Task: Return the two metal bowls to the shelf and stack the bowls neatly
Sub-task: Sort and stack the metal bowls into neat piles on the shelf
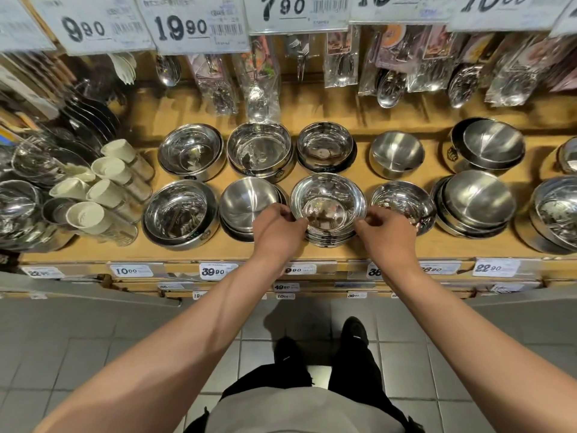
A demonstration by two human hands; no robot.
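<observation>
A stack of shiny metal bowls stands in the front row of the wooden shelf, near its middle. My left hand grips the rim of the top bowl on its left side, fingers curled over the edge. My right hand pinches the same rim on the right side. The lower bowls of the stack show under the top one at the front.
More bowl stacks flank it: a matte stack to the left and a shiny bowl to the right, both close. A second row of bowls stands behind. White-capped jars lie at the left. Packaged cutlery hangs above.
</observation>
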